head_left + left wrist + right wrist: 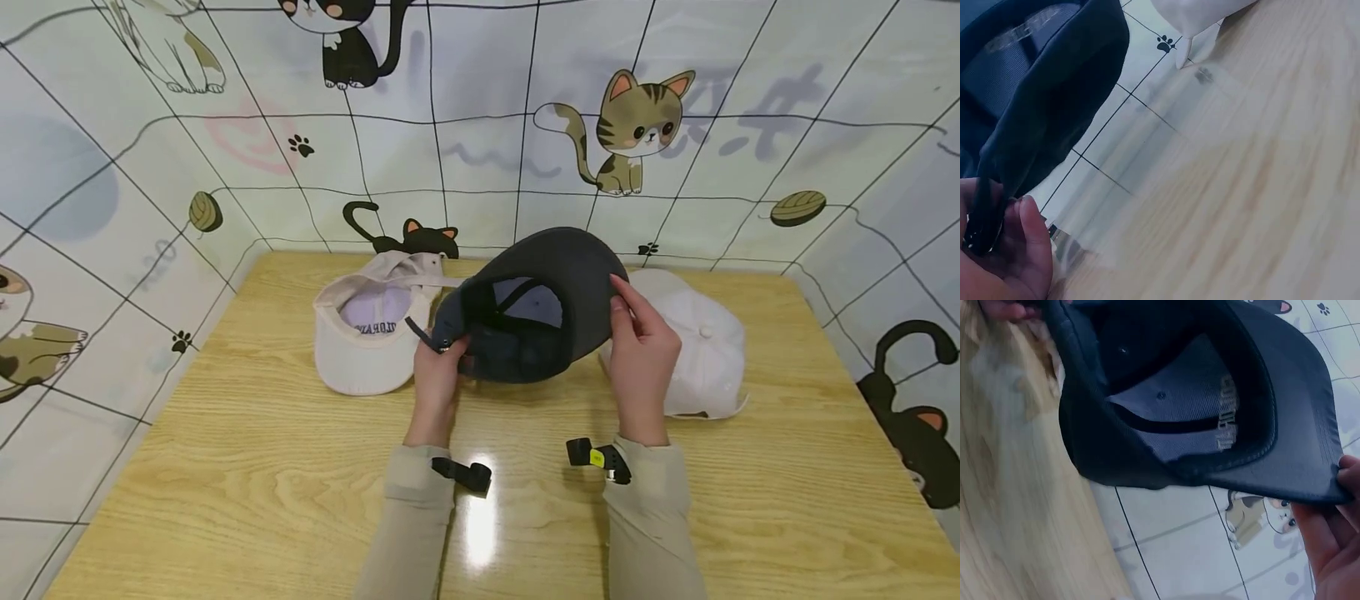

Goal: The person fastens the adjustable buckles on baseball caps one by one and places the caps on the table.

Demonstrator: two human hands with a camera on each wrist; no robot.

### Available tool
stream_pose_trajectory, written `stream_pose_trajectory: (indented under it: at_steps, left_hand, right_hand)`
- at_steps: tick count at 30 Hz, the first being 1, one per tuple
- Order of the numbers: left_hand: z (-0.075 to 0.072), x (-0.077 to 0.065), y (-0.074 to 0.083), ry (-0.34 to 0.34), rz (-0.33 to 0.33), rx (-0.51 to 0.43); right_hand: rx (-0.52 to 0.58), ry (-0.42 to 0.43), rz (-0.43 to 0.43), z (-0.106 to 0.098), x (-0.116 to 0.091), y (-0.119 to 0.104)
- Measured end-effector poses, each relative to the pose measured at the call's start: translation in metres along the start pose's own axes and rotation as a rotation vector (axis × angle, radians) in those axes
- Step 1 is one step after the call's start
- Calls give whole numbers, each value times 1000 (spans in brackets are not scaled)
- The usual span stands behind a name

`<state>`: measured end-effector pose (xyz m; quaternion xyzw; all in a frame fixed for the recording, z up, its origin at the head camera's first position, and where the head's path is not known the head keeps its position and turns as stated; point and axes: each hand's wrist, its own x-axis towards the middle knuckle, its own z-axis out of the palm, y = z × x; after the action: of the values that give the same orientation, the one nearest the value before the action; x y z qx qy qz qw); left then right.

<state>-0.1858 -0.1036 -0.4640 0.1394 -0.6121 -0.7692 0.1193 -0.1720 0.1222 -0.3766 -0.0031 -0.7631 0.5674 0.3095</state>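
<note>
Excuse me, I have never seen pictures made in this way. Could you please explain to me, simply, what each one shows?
There is no machine here: a person works with two bare hands over a wooden table. The large picture comes from a camera worn on the head, looking forward and down; the other two come from cameras on the left and right wrists. Together the hands hold one dark cap, clear of the table: the left hand by the strap at its back, the right hand by the brim. On the table lie a pale cap at the left and a white cap at the right.
</note>
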Motion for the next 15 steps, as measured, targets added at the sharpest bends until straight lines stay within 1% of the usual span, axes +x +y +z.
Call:
stream_pose_trajectory:
  at_steps: [2, 4, 7, 9, 11, 15]
  left_hand:
    - [0, 0, 1, 26, 2, 22]
    - [-1, 0, 1, 23, -7, 19]
    - [-2, -1, 2, -13, -18, 56]
    - [-3, -1, 4, -43, -43, 53]
    - [-4, -1, 7, -71, -90, -3]
    - [-4, -1, 15, -123, -167, -277]
  right_hand:
    - [-13, 41, -2, -3, 2, 0]
    - [-15, 71, 4, -6, 4, 0]
    - [-4, 84, 21, -10, 7, 2]
    - [-2, 74, 41, -11, 8, 4]
    - [6, 49, 76, -11, 9, 6]
    - [41, -51, 200, -8, 9, 15]
